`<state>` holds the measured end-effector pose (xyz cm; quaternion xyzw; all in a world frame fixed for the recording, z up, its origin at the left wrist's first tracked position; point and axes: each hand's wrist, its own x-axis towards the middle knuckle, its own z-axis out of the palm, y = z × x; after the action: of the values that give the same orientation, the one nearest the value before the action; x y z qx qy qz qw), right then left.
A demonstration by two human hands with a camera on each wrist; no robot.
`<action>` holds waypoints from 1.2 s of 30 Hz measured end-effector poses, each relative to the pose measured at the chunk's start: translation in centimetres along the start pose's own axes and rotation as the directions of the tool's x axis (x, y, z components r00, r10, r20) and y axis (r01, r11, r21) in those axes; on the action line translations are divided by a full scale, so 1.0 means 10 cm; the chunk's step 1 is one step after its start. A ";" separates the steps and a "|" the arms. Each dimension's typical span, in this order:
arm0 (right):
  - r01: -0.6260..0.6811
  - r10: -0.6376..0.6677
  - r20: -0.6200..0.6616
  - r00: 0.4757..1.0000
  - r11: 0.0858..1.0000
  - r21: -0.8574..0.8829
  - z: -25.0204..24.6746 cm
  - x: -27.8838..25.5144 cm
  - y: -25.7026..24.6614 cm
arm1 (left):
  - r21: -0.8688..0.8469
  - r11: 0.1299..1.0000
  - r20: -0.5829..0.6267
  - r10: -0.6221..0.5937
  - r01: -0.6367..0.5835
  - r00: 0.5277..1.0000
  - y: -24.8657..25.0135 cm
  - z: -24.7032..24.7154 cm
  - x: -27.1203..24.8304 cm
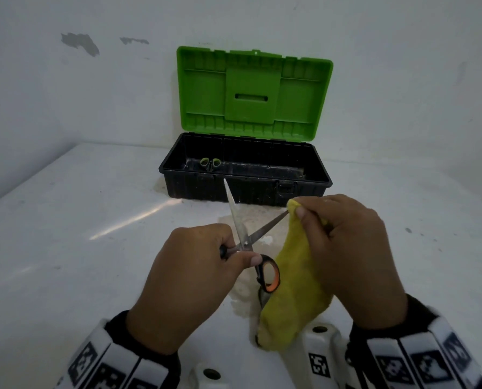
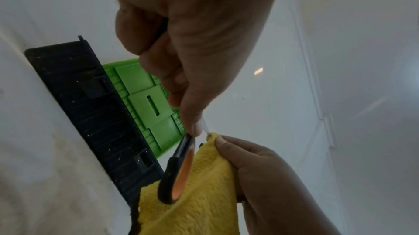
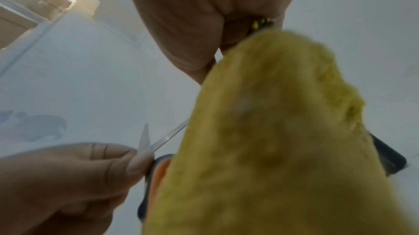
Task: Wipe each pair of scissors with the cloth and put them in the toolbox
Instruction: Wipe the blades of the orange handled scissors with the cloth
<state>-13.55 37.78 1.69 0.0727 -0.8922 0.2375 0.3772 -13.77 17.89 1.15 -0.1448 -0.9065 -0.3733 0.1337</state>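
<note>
Scissors [image 1: 244,242] splayed in left hand [image 1: 189,279] fingers; right hand [image 1: 349,248] fingers pinching cloth [image 1: 293,299] over blade tip.

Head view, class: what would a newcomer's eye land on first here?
Probably the toolbox's bright green lid, standing open against the white wall at the back. Next, the open scissors held in the left hand at centre, one blade tip pinched in the yellow cloth by the right hand.
</note>
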 end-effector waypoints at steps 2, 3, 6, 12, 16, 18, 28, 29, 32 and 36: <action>-0.072 0.073 -0.014 0.997 0.996 0.047 -0.05 0.03 0.04 | -0.082 0.996 0.000 -0.039 0.039 0.999 -0.03 0.01 0.01; -0.120 0.121 -0.012 0.993 0.989 0.085 -0.07 0.03 0.05 | -0.123 0.990 0.006 -0.063 0.063 0.998 -0.04 0.00 0.02; -0.147 0.151 -0.009 0.988 0.973 0.180 -0.13 0.00 0.01 | -0.216 0.969 0.042 -0.113 0.119 0.993 -0.09 -0.02 0.05; 0.152 -0.156 0.048 0.987 0.985 0.080 0.00 -0.14 -0.15 | -0.290 0.947 0.122 -0.110 0.142 0.986 -0.05 0.00 0.05; 0.115 -0.114 -0.034 0.993 0.993 0.037 0.03 -0.08 -0.09 | -0.277 0.953 0.138 -0.083 0.119 0.987 -0.02 -0.03 0.03; 0.104 -0.102 -0.058 0.993 0.994 0.026 0.04 -0.08 -0.11 | -0.273 0.954 0.139 -0.084 0.120 0.987 -0.01 -0.04 0.02; 0.059 -0.057 -0.029 0.998 0.996 0.067 -0.04 0.02 -0.01 | -0.244 0.966 0.140 -0.047 0.081 0.989 -0.03 -0.07 0.04; 0.018 -0.016 -0.023 1.000 0.997 0.078 -0.06 0.05 0.02 | -0.248 0.965 0.144 -0.050 0.084 0.988 -0.03 -0.06 0.03; -0.092 0.095 -0.012 0.995 0.988 0.125 -0.15 0.09 0.08 | -0.272 0.957 0.158 -0.061 0.103 0.986 -0.03 -0.07 0.03; 0.011 -0.006 -0.041 0.999 0.994 0.107 -0.20 0.04 0.00 | -0.302 0.944 0.151 -0.089 0.132 0.984 -0.04 -0.06 0.06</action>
<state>-12.52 38.75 3.18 0.0917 -0.8701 0.2848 0.3917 -14.38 17.27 1.45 -0.1382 -0.8500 -0.5077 0.0261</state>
